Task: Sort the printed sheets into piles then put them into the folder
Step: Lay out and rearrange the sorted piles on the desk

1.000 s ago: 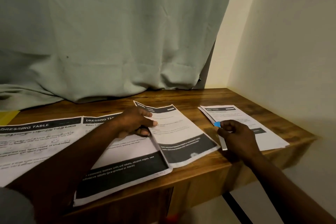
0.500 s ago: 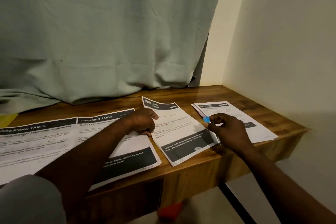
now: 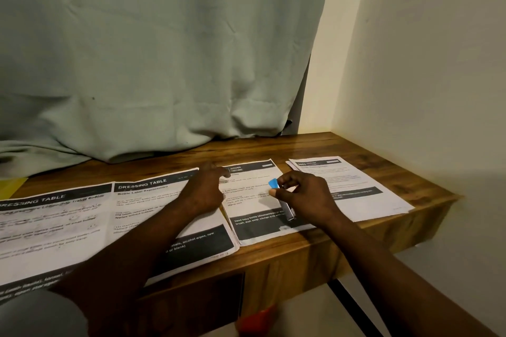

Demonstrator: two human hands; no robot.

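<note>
Printed sheets lie in a row on the wooden desk (image 3: pixel 315 148). Two "DRESSING TABLE" sheets sit at the left (image 3: pixel 49 216) and centre (image 3: pixel 153 194). A "KITCHEN" sheet (image 3: pixel 252 224) lies right of them, and a small pile of sheets (image 3: pixel 356 189) rests at the desk's right end. My left hand (image 3: pixel 204 191) presses on the left edge of the KITCHEN sheet, index finger stretched out. My right hand (image 3: pixel 304 194) hovers over that sheet, pinching a small blue tab (image 3: pixel 273 183) attached to a thin dark strip (image 3: pixel 288 209). A yellow folder corner (image 3: pixel 11 186) shows at far left.
A pale green curtain (image 3: pixel 153 63) hangs behind the desk and drapes onto its back edge. A cream wall (image 3: pixel 424 76) closes off the right side. Something red (image 3: pixel 257 317) lies on the floor under the desk, beside a dark desk leg (image 3: pixel 353 306).
The KITCHEN sheet has slid and turned straighter, now beside the centre sheet. My left hand moved to its upper left edge; my right hand with the blue tab moved left over it.
</note>
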